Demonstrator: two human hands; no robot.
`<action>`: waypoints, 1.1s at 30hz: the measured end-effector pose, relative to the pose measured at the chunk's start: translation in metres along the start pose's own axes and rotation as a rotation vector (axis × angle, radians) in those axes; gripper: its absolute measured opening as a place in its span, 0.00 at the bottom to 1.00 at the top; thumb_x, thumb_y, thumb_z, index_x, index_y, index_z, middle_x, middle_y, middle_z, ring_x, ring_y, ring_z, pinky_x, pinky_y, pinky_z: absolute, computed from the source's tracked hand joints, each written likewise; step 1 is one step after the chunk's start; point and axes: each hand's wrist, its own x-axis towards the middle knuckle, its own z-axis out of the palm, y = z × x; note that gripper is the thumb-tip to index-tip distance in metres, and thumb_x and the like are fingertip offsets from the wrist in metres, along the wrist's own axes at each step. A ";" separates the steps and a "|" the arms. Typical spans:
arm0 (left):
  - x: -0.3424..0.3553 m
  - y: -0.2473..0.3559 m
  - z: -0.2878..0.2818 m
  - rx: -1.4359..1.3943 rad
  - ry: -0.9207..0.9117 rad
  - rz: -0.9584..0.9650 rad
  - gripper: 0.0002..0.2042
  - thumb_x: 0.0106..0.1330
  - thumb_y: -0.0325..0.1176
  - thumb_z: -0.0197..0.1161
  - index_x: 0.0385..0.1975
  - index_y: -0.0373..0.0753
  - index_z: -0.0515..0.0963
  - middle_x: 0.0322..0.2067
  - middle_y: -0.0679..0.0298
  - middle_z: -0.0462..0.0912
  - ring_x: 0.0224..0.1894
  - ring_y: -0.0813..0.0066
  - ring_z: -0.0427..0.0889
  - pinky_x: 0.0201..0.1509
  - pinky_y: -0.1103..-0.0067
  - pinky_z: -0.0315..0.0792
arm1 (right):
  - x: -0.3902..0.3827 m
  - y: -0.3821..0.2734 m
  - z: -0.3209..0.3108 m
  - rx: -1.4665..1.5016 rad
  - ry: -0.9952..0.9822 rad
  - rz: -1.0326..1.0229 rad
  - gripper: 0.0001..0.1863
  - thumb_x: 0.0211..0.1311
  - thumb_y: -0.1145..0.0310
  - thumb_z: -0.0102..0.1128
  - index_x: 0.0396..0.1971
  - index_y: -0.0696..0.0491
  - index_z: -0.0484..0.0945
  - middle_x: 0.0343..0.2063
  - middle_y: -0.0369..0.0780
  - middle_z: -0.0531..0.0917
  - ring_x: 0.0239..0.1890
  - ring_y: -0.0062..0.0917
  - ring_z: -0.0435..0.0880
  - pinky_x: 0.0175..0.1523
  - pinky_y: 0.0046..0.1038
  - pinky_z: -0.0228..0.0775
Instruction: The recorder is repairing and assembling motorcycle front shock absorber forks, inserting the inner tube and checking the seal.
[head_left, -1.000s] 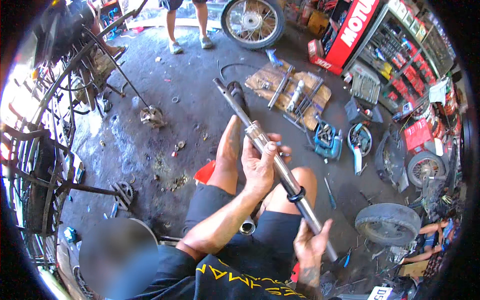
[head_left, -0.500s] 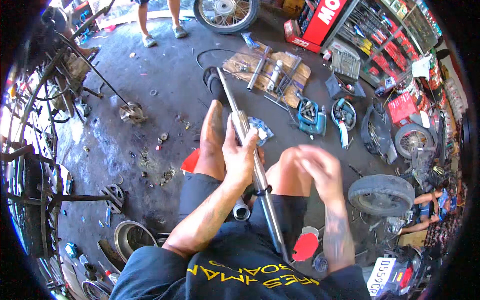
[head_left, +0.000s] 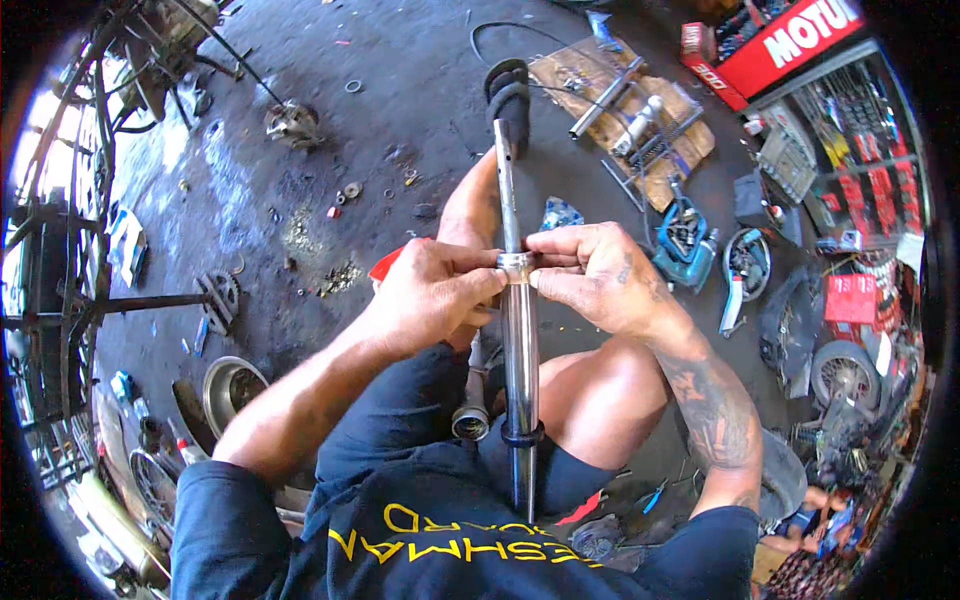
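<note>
Because the steel tube (head_left: 520,340) running from lap toward the floor (head_left: 300,150) looks rigid, heavy and slick (oily, probably), grip its bare shaft. Left hand (head_left: 430,295) and right hand (head_left: 600,275) both pinch its small collar (head_left: 516,266) with closed fingertips.

Both forearms rise from the lower edge and meet mid-frame. The left hand (head_left: 432,295) and right hand (head_left: 600,275) face each other, fingers (head_left: 487,283) curled inward, fingertips pinching together from opposite sides, wrists level, elbows bent outward.
</note>
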 end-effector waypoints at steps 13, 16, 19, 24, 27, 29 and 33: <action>0.029 0.036 -0.011 0.309 -0.137 -0.075 0.16 0.61 0.36 0.64 0.41 0.28 0.84 0.27 0.62 0.84 0.29 0.80 0.83 0.34 0.80 0.79 | 0.015 -0.013 0.004 -0.301 0.016 0.021 0.14 0.55 0.69 0.63 0.39 0.63 0.84 0.30 0.48 0.87 0.33 0.28 0.88 0.41 0.30 0.78; 0.040 0.032 -0.014 0.504 -0.227 0.079 0.16 0.60 0.37 0.64 0.36 0.27 0.84 0.26 0.61 0.84 0.28 0.78 0.84 0.32 0.79 0.78 | 0.022 -0.008 0.003 -0.380 0.007 0.000 0.14 0.55 0.69 0.64 0.38 0.63 0.84 0.29 0.48 0.87 0.33 0.28 0.88 0.41 0.30 0.78; 0.054 0.025 -0.018 0.837 -0.283 0.315 0.16 0.58 0.37 0.64 0.33 0.27 0.84 0.25 0.60 0.85 0.27 0.79 0.84 0.31 0.79 0.78 | 0.031 -0.001 0.001 -0.347 -0.032 0.076 0.15 0.54 0.69 0.64 0.37 0.64 0.84 0.28 0.47 0.87 0.33 0.26 0.87 0.40 0.29 0.77; 0.079 0.019 -0.019 1.325 -0.468 0.559 0.17 0.48 0.37 0.74 0.41 0.52 0.84 0.34 0.60 0.87 0.37 0.61 0.88 0.41 0.70 0.81 | 0.036 0.009 0.000 -0.326 -0.024 0.148 0.14 0.54 0.70 0.65 0.37 0.64 0.84 0.27 0.45 0.87 0.30 0.23 0.86 0.38 0.29 0.77; 0.083 0.019 -0.016 0.899 -0.363 0.154 0.19 0.53 0.37 0.71 0.43 0.36 0.82 0.35 0.54 0.87 0.38 0.64 0.89 0.42 0.72 0.82 | 0.040 0.014 0.001 -0.285 -0.019 0.088 0.14 0.54 0.70 0.65 0.37 0.64 0.84 0.27 0.44 0.87 0.28 0.22 0.86 0.36 0.27 0.77; 0.081 0.021 -0.014 0.584 -0.325 -0.055 0.21 0.55 0.36 0.70 0.43 0.27 0.80 0.36 0.50 0.86 0.39 0.65 0.89 0.44 0.73 0.82 | 0.041 0.017 0.003 -0.269 -0.013 0.087 0.14 0.55 0.70 0.65 0.37 0.64 0.84 0.27 0.45 0.87 0.29 0.23 0.86 0.37 0.27 0.77; 0.068 0.028 -0.007 0.472 -0.220 -0.252 0.19 0.54 0.36 0.68 0.41 0.29 0.81 0.34 0.51 0.86 0.37 0.65 0.88 0.42 0.72 0.81 | 0.037 0.018 0.009 -0.272 0.032 0.100 0.14 0.55 0.69 0.66 0.37 0.64 0.84 0.28 0.44 0.88 0.31 0.23 0.87 0.37 0.27 0.77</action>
